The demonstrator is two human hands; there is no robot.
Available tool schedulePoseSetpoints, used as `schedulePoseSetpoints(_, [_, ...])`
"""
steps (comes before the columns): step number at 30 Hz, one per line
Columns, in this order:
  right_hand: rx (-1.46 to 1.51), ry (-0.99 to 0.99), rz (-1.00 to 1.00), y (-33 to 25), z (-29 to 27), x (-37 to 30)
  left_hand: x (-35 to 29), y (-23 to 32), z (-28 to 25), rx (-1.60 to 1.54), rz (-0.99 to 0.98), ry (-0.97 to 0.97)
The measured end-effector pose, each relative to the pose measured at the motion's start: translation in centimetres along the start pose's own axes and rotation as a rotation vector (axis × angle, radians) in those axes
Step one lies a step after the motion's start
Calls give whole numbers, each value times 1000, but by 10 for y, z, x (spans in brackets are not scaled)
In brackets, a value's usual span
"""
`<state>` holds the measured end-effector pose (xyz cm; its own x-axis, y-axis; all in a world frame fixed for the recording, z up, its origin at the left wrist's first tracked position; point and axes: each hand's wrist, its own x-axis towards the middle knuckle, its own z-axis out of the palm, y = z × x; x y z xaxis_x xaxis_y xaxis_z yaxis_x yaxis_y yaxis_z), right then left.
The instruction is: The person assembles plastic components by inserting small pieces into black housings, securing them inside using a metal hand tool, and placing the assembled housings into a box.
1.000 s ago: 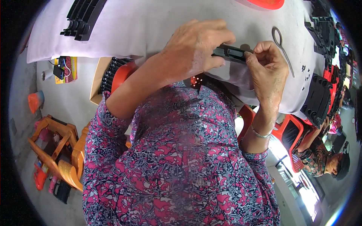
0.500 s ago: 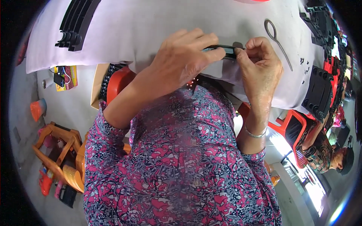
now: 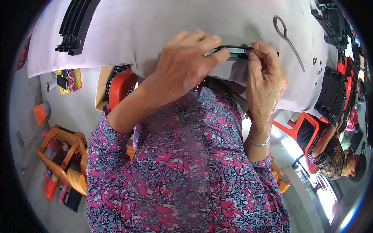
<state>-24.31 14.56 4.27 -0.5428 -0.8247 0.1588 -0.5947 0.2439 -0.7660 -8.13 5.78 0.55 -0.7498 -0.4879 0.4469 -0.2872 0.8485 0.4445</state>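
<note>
At a pale cloth-covered table (image 3: 155,23), my left hand (image 3: 189,65) and right hand (image 3: 266,79) pinch a slim black part (image 3: 236,50) near the front edge; fingertip work seems underway, though my fingers hide the detail. The next move calls for a steady, level grip.

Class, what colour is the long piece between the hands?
The long piece is black, with a paler strip along it; the head view shows it best.
</note>
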Motion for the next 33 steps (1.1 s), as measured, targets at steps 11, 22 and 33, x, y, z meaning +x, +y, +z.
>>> schedulePoseSetpoints(11, [-175,-83,-435,9,-9,1,-2,-1,4,-5,-4,37])
schedulePoseSetpoints(22, [-267,-143,-663,17,0,9,-5,-5,3,-95,-22,83])
schedulePoseSetpoints(33, [-288,-282,-759,17,-6,22,-5,-13,1,-221,24,93])
